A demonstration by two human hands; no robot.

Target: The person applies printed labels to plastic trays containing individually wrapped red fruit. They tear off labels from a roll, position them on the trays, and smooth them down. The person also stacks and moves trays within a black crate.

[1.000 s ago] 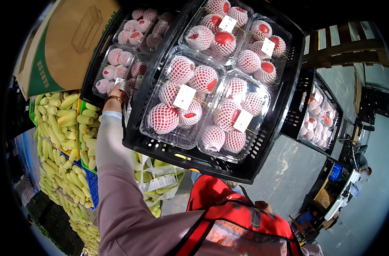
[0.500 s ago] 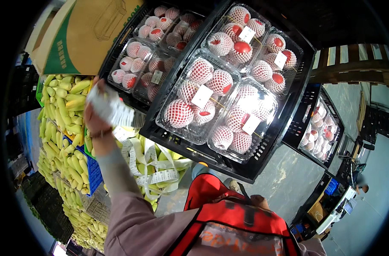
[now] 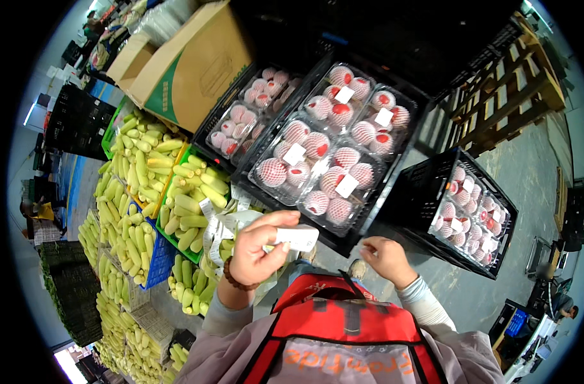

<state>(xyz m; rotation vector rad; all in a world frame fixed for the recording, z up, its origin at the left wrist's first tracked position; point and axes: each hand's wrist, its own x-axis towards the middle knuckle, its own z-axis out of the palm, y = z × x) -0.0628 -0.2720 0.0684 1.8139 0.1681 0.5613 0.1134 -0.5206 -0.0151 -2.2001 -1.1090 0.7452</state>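
Observation:
My left hand (image 3: 257, 249), with a beaded bracelet at the wrist, is closed around white paper labels (image 3: 298, 238) in front of the black crate. A long strip of printed labels (image 3: 216, 233) trails over the pale green squashes beside that hand. My right hand (image 3: 388, 259) hovers off the crate's near right corner, fingers curled and thumb close to them; anything inside the fingers is hidden. In the black crate (image 3: 333, 244) lie several clear plastic boxes of round red fruits (image 3: 273, 171) in white foam nets. Each of these boxes bears a white label (image 3: 294, 154).
A second black crate of boxed fruit (image 3: 235, 128) adjoins on the left, beside a large cardboard box (image 3: 196, 77). Squashes (image 3: 189, 205) fill crates along the left. Another fruit crate (image 3: 426, 198) stands right, below a wooden pallet (image 3: 510, 96).
My left hand has come back from the far left, bringing the labels in front of my body. My right hand has come into view. The view has shifted, showing more of the surroundings.

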